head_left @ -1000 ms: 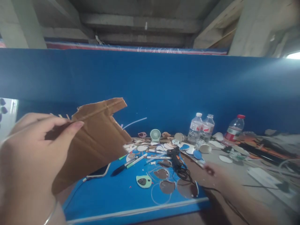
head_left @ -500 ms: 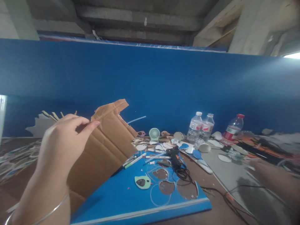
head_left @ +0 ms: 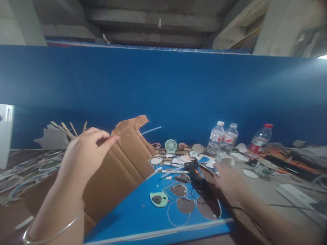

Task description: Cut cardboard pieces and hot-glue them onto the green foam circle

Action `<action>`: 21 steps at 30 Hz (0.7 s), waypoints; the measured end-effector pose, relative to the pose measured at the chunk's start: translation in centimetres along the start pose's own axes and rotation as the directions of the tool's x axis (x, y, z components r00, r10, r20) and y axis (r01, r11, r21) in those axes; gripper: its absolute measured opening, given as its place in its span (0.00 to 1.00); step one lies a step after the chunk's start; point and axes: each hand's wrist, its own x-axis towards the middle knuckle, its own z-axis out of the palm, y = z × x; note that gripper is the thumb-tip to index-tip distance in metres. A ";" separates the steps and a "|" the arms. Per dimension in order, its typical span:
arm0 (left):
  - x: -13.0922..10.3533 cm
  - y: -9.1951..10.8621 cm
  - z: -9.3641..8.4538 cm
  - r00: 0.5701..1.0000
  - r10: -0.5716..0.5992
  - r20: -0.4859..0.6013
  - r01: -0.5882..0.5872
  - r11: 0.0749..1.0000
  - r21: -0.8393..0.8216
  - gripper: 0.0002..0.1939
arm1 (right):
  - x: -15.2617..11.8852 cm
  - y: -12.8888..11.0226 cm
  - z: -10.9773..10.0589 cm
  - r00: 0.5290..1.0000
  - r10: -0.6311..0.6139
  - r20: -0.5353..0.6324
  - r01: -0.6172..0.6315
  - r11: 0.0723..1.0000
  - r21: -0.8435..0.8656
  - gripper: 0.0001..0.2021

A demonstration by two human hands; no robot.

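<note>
Between the thumb and fingers of my left hand (head_left: 88, 153), the top left edge of a brown corrugated cardboard piece (head_left: 122, 163) is pinched. The cardboard stands tilted over the left part of a blue foam board (head_left: 127, 221) and hides what is behind it. My right hand (head_left: 228, 180) is beside a black glue gun (head_left: 195, 173) at the board's right. Motion smears its fingers, so I cannot tell whether they touch the gun. A pale green bird cutout (head_left: 158, 199) with a dark patterned wing lies on the board, left of several cut-out holes.
Plastic bottles (head_left: 216, 137) and a red-capped bottle (head_left: 260, 139) stand at the back right. A small green fan (head_left: 171, 146) is at the back among pens and cutouts. Cut-out scraps (head_left: 38, 170) cover the left side. A cable (head_left: 291, 206) crosses the right, before a blue partition (head_left: 163, 88).
My right hand has moved left from the right side of the table to beside the glue gun. My left hand keeps its pinch on the cardboard. The whole view has shifted slightly.
</note>
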 end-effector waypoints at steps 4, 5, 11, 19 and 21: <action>0.0 -0.6 -0.3 0.999 -0.023 -0.046 0.024 1.000 0.012 0.14 | 0.5 -4.0 -0.3 0.972 -0.231 0.044 0.227 0.971 0.077 0.09; 0.0 -0.7 -0.4 0.998 -0.024 -0.058 0.024 1.000 0.008 0.13 | 0.8 -4.8 0.0 0.973 -0.223 0.058 0.218 0.973 0.073 0.09; -0.2 -1.3 -0.8 0.996 -0.030 -0.079 0.029 0.999 -0.014 0.13 | 2.5 -6.2 2.7 0.984 -0.092 0.154 0.086 0.995 0.044 0.15; 0.0 -1.9 -0.8 0.997 -0.047 -0.063 0.046 0.999 -0.018 0.14 | 0.5 -3.6 2.2 0.995 -0.033 0.096 0.031 0.999 0.026 0.16; 0.1 -1.9 -0.8 0.997 -0.046 -0.067 0.045 0.999 -0.014 0.14 | 0.1 -1.5 1.9 0.997 0.007 0.081 -0.008 1.000 0.015 0.17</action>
